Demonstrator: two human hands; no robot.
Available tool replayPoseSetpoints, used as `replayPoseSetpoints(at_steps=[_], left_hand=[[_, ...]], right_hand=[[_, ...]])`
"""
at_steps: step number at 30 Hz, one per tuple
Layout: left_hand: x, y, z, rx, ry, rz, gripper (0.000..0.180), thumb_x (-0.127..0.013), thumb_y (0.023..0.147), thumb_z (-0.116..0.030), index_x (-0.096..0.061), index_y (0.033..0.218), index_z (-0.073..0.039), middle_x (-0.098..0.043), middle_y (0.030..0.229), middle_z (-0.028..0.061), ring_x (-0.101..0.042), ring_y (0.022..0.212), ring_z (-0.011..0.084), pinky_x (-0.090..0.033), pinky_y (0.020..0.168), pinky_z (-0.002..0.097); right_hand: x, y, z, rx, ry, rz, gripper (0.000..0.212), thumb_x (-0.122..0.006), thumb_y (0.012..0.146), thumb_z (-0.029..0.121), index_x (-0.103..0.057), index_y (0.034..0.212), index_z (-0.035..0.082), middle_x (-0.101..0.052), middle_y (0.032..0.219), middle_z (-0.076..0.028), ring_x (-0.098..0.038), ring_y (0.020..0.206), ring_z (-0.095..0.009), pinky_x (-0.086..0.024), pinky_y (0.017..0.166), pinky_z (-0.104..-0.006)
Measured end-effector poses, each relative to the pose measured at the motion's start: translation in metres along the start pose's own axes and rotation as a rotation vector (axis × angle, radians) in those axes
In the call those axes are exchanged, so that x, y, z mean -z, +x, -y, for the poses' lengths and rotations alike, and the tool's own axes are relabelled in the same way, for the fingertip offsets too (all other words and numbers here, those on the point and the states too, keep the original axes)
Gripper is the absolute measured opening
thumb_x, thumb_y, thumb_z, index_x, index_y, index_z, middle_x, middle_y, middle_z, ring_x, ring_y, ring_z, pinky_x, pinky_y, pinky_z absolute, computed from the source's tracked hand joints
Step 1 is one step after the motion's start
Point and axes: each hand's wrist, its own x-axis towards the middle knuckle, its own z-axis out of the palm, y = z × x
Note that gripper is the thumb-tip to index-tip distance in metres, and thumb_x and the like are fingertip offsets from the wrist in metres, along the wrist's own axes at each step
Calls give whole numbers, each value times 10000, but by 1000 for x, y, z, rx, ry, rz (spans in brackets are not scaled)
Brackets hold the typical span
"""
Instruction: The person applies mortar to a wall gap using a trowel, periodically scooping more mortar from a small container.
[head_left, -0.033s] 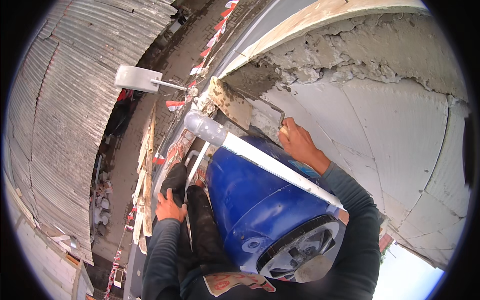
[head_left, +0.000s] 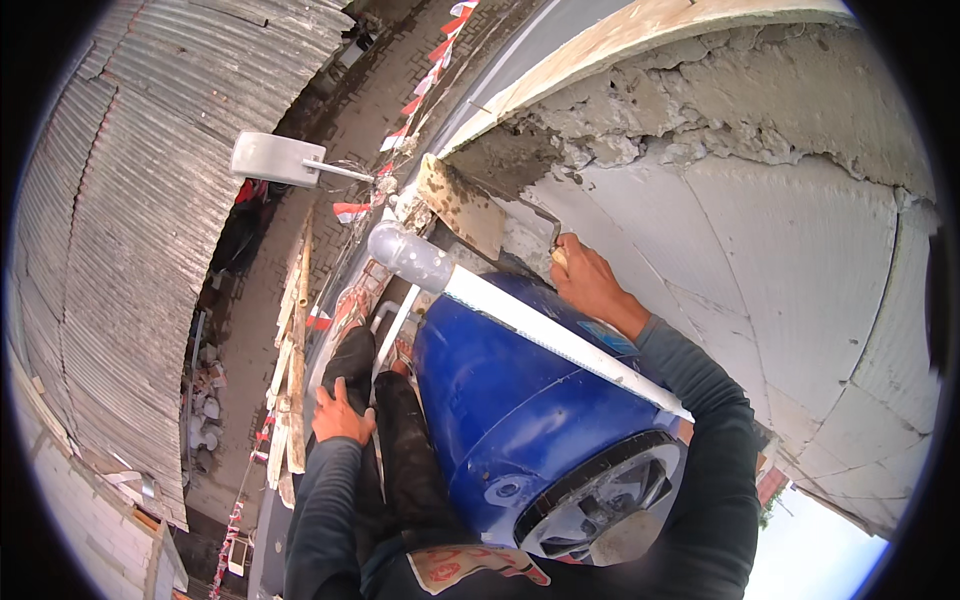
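Diffuse daylight, bright overall. Sky (head_left: 825,548) at lower right overexposed (near white). Soft sheen on the blue barrel (head_left: 500,395), lower centre. Fisheye distortion bends the corrugated roof (head_left: 145,215) at left; corners black. Right hand (head_left: 592,277) shows little blur.

Trowel (head_left: 556,232), pale handle, bent metal neck, blade near dark wet mortar (head_left: 508,155)

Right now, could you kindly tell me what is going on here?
The person's right hand holds a wooden-handled trowel near a stained board and a pale, partly mortared wall. The left hand, apparently empty, is by the dark trouser leg. In this view, a white pipe crosses over a blue tank.
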Motion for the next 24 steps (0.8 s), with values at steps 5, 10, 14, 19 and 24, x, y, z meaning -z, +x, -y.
replayPoseSetpoints(at_steps=[5, 10, 14, 19, 24], left_hand=[[-3, 0, -2, -9, 7, -20, 880, -830, 748, -428, -448, 1491, -150, -477, 1368, 229, -669, 1050, 432, -566, 894, 477], [1, 1, -1, 10, -7, 18, 880, -833, 748, -423, -446, 1490, -151, -478, 1371, 231, -668, 1062, 436, -566, 899, 481], [-1, 4, -2, 0, 8, -7, 879, -837, 742, -417, -453, 1486, -151, -485, 1348, 224, -667, 1060, 434, -566, 901, 483], [3, 2, -8, -4, 22, 4, 877, -832, 744, -434, -460, 1484, -149, -488, 1342, 220, -661, 1079, 425, -564, 904, 481], [-1, 3, -4, -5, 14, 0, 879, -825, 748, -444, -464, 1491, -143, -486, 1354, 221, -653, 1106, 419, -560, 920, 477]], right_hand=[[-45, 49, -16, -60, -23, -63, 324, -590, 925, 119, -546, 1166, -93, -678, 1011, -331, -664, 876, -530, -523, 821, -580], [3, 17, 21, -79, 195, -137, 361, -639, 932, 149, -597, 1190, -100, -690, 998, -308, -684, 878, -445, -522, 798, -495], [36, 0, 48, -183, 301, -122, 395, -689, 933, 185, -619, 1217, -81, -700, 985, -254, -679, 835, -332, -520, 785, -443], [46, -17, 39, -176, 386, -158, 395, -690, 933, 183, -627, 1219, -81, -707, 931, -217, -680, 778, -281, -524, 734, -403], [69, -46, 59, -239, 485, -169, 365, -684, 943, 182, -630, 1187, -84, -685, 864, -181, -650, 754, -209, -513, 706, -365]])
